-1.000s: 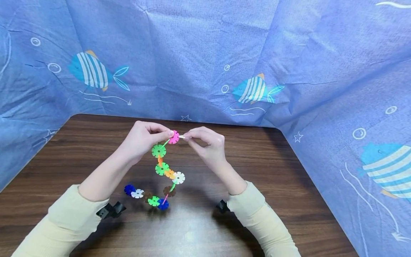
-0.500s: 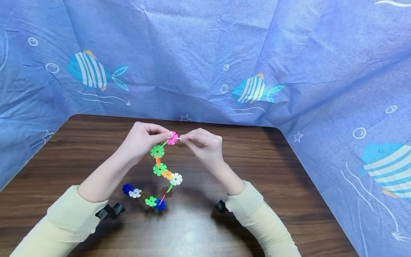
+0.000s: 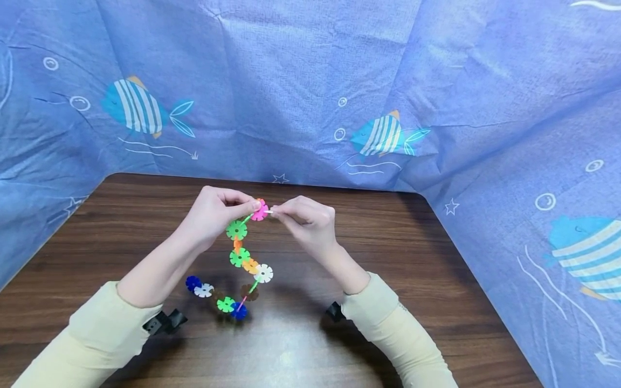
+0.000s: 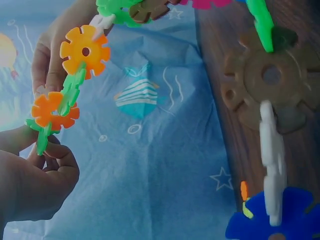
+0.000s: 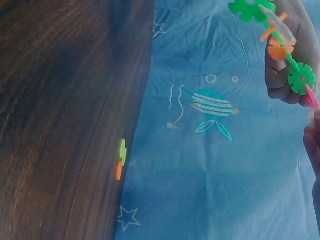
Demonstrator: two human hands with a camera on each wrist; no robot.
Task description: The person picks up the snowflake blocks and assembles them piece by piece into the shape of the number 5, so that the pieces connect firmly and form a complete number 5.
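Note:
A chain of coloured snowflake discs (image 3: pixel 240 257) hangs from my hands down to the brown table (image 3: pixel 436 280), where its lower end curls with a blue disc (image 3: pixel 193 282) at the tip. My left hand (image 3: pixel 252 206) pinches the pink disc (image 3: pixel 260 209) at the chain's top. My right hand (image 3: pixel 275 211) pinches a small white piece (image 3: pixel 268 211) edge-on against that pink disc. In the left wrist view the chain (image 4: pixel 85 50) arcs overhead from the left hand's fingers (image 4: pixel 45 175). The right wrist view shows a green disc (image 5: pixel 301 77) and the left hand (image 5: pixel 290 55).
Blue cloth with striped fish (image 3: pixel 383 134) walls the table on the back and both sides. A small green and orange bit (image 5: pixel 120 159) shows at the table's edge by the cloth in the right wrist view. Black wrist mounts (image 3: pixel 165 322) sit near the sleeves.
My right hand has brought the white piece leftward until it meets the pink disc. The hanging chain has drifted slightly left and down.

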